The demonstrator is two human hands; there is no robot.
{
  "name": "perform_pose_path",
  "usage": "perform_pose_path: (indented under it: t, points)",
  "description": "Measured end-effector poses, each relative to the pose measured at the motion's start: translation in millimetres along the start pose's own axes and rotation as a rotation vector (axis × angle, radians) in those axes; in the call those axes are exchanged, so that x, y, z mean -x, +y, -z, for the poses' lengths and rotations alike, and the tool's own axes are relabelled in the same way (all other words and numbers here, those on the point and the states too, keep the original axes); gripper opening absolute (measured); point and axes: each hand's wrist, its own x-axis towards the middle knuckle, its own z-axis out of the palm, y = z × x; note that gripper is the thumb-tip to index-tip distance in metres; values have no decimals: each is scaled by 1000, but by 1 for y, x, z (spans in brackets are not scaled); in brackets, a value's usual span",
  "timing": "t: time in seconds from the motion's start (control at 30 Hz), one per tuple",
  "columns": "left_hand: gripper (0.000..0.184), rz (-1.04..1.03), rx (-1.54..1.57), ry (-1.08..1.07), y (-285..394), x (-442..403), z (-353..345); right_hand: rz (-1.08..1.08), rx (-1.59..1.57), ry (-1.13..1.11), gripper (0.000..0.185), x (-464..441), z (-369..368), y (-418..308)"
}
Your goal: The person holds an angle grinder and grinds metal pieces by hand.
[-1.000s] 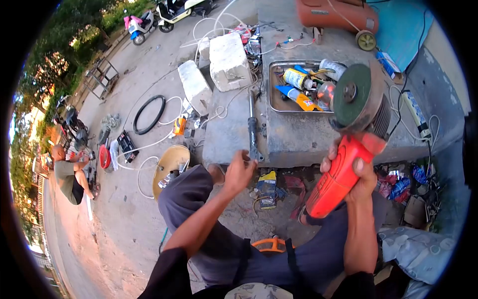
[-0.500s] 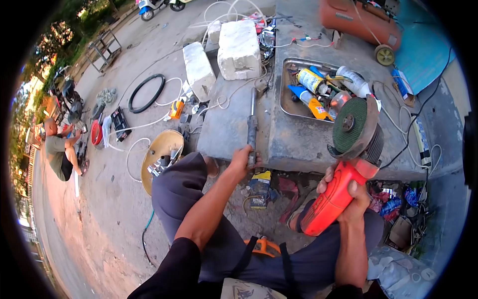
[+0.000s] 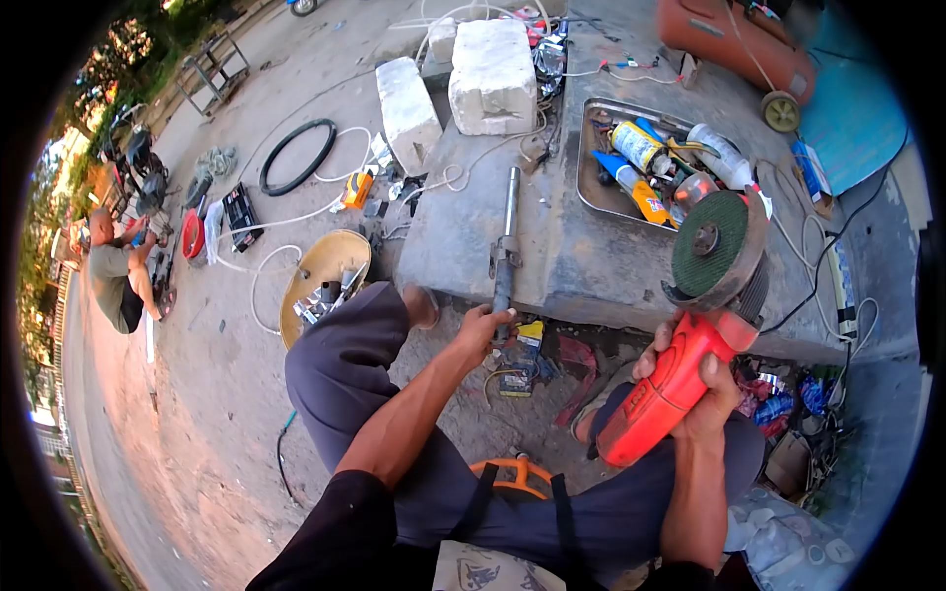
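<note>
A long dark metal rod (image 3: 506,261) with a bright shaft at its far end reaches over the edge of the concrete slab (image 3: 458,246). Its near end is in my left hand (image 3: 480,330), the fingers wrapped round it. In my right hand (image 3: 702,384) is a red angle grinder (image 3: 655,394), gripped by its body. The grinder's green disc (image 3: 711,246) and metal guard point up and away, beside the tray. Whether the disc is turning I cannot tell.
A metal tray (image 3: 589,192) of cans and tubes lies behind the grinder. White blocks (image 3: 493,79) stand at the back, an orange compressor (image 3: 729,44) at back right. A tan bowl (image 3: 296,286) of metal parts is by my left knee. Another person (image 3: 118,271) squats far left.
My left hand has closed round the rod's near end, and the rod has shifted, now tilted off the slab's edge. The grinder stays in my right hand. The whole view has shifted.
</note>
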Motion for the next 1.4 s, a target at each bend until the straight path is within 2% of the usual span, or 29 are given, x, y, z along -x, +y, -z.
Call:
perform_pose_path:
  t: [0.07, 0.2, 0.27, 0.47, 0.57, 0.6, 0.7, 0.8, 1.1, 1.4]
  points:
    - [22, -2, -32, -5, -2, -6, 5, 6, 56, 47, 77, -3, -7, 3]
    - [24, 55, 95, -137, 10, -7, 16, 8, 108, 76, 77, -7, -13, 9]
    - [25, 71, 88, -189, 11, -7, 18, 4, 45, 64, 70, -10, -14, 12]
    - [26, 205, -64, -291, -7, 1, -9, -28, 13, 81, 67, -11, -21, 14]
    - [28, 33, -436, -195, -30, -14, -15, -36, 22, 84, 67, -12, -24, 15]
    - [26, 93, -119, -245, -30, -10, -21, -38, 25, 83, 67, -12, -24, 15]
    - [26, 10, -2, -188, -23, -7, -33, -41, 123, 68, 67, -10, -21, 17]
    - [28, -116, -188, -122, -17, -2, -36, -36, 138, 101, 66, -8, -20, 18]
    - [29, -57, -249, -147, -30, -8, -29, -48, 130, 123, 63, -8, -16, 17]
    - [34, -123, -294, -159, -34, -9, -26, -69, 110, 143, 63, -8, -15, 19]
